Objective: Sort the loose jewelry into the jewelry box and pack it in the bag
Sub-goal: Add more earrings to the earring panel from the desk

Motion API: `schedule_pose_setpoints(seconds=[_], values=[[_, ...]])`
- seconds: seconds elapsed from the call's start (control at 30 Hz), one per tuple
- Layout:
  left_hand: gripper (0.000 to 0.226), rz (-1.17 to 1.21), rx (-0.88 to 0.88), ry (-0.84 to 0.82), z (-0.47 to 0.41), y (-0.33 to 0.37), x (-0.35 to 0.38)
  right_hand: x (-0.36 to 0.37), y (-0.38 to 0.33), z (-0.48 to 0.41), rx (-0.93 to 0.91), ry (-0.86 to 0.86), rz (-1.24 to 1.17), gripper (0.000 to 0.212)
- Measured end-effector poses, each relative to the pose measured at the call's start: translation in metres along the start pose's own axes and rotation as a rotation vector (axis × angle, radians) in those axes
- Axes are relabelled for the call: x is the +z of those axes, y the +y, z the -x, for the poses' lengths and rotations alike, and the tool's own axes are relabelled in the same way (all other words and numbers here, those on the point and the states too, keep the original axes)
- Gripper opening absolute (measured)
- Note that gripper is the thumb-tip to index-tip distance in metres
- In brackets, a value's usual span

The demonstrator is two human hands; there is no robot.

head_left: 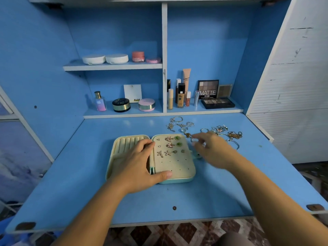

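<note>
Head view: my left hand [140,162] lies flat on the open jewelry box [177,167], while my right hand [213,148], nearer the loose jewelry [234,135] just beyond the box's right edge, curls blurred; whether it pinches anything, I cannot tell.

Left hand [140,164] lies flat, fingers straight; right hand [213,148] outstretched, fingers blurred.

The blue desk [71,183] bears an open jewelry box [175,164] and loose jewelry [235,135].
</note>
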State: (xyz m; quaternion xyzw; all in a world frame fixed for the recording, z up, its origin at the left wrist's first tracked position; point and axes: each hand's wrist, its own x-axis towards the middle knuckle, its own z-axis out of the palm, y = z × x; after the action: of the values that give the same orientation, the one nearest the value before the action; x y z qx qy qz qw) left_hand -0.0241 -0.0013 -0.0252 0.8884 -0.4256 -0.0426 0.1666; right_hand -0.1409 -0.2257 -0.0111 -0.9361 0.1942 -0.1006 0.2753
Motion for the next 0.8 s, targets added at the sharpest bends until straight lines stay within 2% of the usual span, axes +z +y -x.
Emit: schedule_pose_setpoints(seconds=[0.13, 0.27, 0.37, 0.73, 0.8], values=[[0.113, -0.062, 0.000, 0.001, 0.000, 0.001, 0.001, -0.033, 0.031, -0.033, 0.070, 0.134, 0.165, 0.029], [0.111, -0.065, 0.007, 0.014, 0.000, 0.002, 0.002, -0.035, 0.043, -0.058, 0.075, 0.013, 0.361, 0.024], [0.108, -0.041, 0.006, 0.027, 0.002, 0.002, 0.002, -0.026, 0.035, -0.068, 0.067, -0.047, 0.364, 0.021], [0.107, 0.037, 0.019, 0.068, -0.001, -0.002, 0.004, -0.007, 0.028, -0.085, 0.079, -0.048, 0.543, 0.016], [0.108, 0.034, 0.020, 0.073, -0.001, -0.003, 0.004, -0.010, 0.022, -0.079, 0.038, 0.005, 0.465, 0.012]])
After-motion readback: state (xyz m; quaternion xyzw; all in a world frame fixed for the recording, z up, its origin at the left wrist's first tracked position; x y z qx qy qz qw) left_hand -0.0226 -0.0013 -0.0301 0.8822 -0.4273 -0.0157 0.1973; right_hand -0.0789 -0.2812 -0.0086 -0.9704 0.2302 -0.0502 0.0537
